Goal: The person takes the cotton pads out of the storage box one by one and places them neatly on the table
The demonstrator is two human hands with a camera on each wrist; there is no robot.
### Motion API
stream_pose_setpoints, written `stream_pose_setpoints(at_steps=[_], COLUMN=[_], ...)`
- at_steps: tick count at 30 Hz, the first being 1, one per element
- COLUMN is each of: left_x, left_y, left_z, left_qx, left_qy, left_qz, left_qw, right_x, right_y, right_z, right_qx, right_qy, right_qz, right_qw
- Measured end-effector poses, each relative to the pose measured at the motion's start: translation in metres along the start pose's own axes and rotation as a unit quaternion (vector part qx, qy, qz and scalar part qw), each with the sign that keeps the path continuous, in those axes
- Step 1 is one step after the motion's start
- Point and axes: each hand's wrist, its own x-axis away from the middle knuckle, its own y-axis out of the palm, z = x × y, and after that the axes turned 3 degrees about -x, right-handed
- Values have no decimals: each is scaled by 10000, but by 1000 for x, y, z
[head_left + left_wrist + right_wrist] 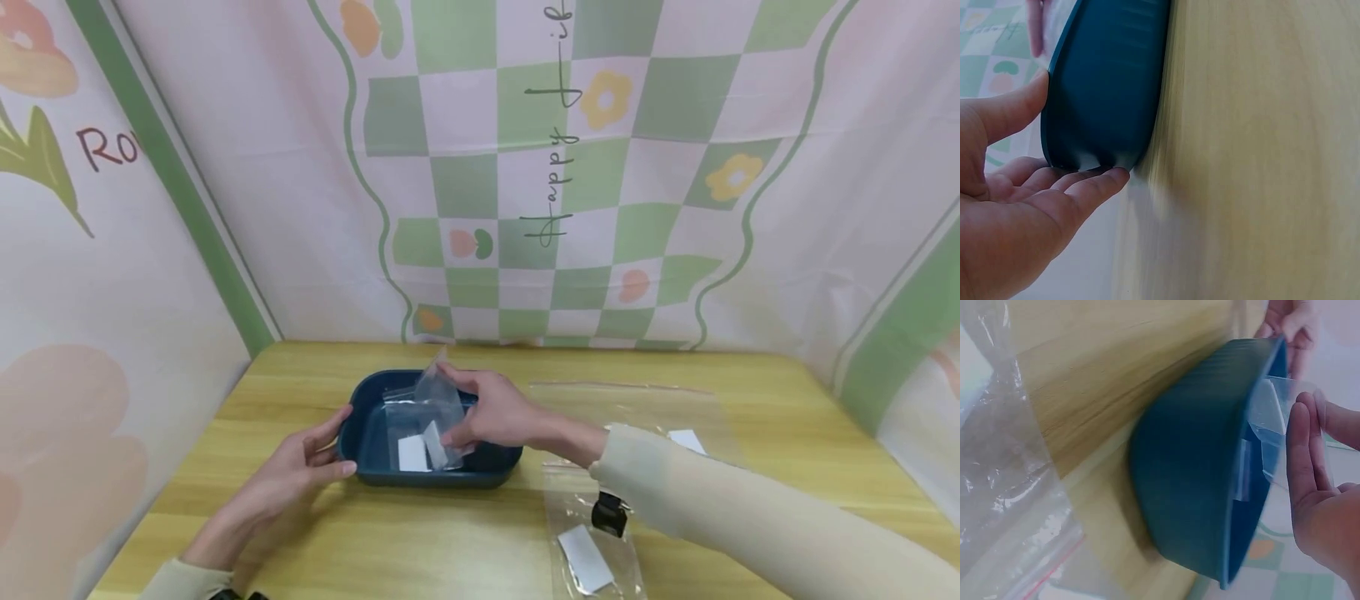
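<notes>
A dark blue plastic basin (472,478) stands on the wooden table. My left hand (292,471) cups its left end from outside; in the left wrist view the thumb (1019,106) touches the rim and the fairly straight fingers rest along the end wall. Over the basin, my right hand (498,412) pinches a small clear zip bag (437,392) with a white card (433,446) inside. Another clear zip bag (400,421) with a white card (412,454) lies in the basin, partly overlapped by the held one.
Right of the basin, a large clear zip bag (630,402) with a white card (686,440) lies on the table (420,550), partly under my right forearm. Nearer the front is another clear bag (558,508) with a white card (585,560). A patterned cloth (465,187) hangs behind the table.
</notes>
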Motion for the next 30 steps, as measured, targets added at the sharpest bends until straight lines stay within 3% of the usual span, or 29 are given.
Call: stream_pose_setpoints(at_steps=[8,16,30], left_x=[0,-1,0], left_y=[1,1,0], left_z=[0,1,1], left_qx=[-54,-55,13], left_qy=[-176,-65,29], left_qz=[90,38,-23], left_qw=[9998,10000,10000], right_x=[22,58,141], right_y=[-17,-37,-54], right_z=[-21,-30,-13], right_qx=[-206,147,-25], right_qy=[-44,-141,-326], right_qz=[14,387,665], right_qw=[9998,9990,9973])
